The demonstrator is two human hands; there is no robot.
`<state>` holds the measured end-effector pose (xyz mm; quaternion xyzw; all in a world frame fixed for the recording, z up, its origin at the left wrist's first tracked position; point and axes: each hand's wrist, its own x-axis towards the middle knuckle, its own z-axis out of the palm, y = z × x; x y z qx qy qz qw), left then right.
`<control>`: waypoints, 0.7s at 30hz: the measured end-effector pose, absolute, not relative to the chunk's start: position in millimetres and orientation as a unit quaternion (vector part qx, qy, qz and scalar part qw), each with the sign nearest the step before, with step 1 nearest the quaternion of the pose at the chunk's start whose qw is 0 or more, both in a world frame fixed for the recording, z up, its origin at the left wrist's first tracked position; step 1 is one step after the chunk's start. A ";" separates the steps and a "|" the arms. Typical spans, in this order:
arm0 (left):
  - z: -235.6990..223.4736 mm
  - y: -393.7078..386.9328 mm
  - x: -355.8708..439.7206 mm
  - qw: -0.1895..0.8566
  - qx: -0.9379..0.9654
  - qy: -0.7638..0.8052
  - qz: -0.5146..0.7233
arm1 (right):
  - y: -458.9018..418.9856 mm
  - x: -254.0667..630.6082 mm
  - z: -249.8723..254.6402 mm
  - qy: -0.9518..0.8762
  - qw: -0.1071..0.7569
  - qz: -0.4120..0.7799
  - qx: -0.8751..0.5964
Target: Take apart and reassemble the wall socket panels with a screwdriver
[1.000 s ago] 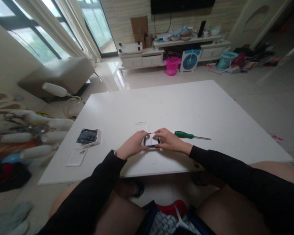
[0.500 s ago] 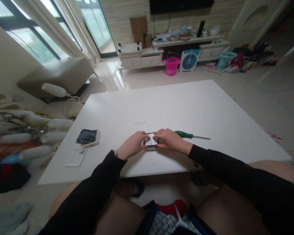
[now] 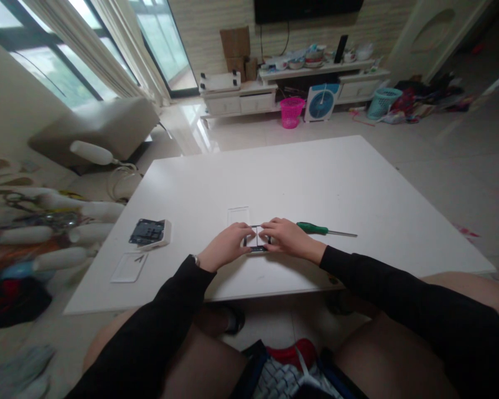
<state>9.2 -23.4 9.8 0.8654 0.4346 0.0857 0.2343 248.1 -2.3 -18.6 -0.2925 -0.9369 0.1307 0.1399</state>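
Both hands close round a light switch point(image 3: 257, 238), a small square piece with white rocker faces, a dark line between them and a black frame. My left hand point(image 3: 233, 239) grips its left side, and my right hand point(image 3: 283, 235) grips the right side, thumbs at the near edge. The fingers hide parts of the frame. Just beyond lies a thin white cover frame point(image 3: 238, 209). A screwdriver with a green handle point(image 3: 311, 228) rests right of my right hand, its shaft pointing right.
At the left of the white table point(image 3: 249, 177) sits a white box-shaped piece with a black back point(image 3: 148, 233). Nearer me lies a white cover plate point(image 3: 125, 270) with small screws on it. The table's front edge runs just before my legs.
My right hand has shifted very slightly, and the dark line between the white rocker faces shows more clearly. The rest looks the same.
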 end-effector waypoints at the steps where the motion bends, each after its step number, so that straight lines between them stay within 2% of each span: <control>1: 9.5 -23.3 8.9 0.234 0.865 0.435 0.085 | -2.4 248.2 -18.9 -0.937 0.141 0.132 -0.291; 12: 8.6 -22.6 8.8 0.235 0.864 0.437 0.085 | -2.2 249.3 -13.3 -0.944 0.124 0.130 -0.278; 21: 10.3 -23.6 10.4 0.228 0.864 0.442 0.080 | -2.2 251.5 -16.7 -0.941 0.146 0.148 -0.265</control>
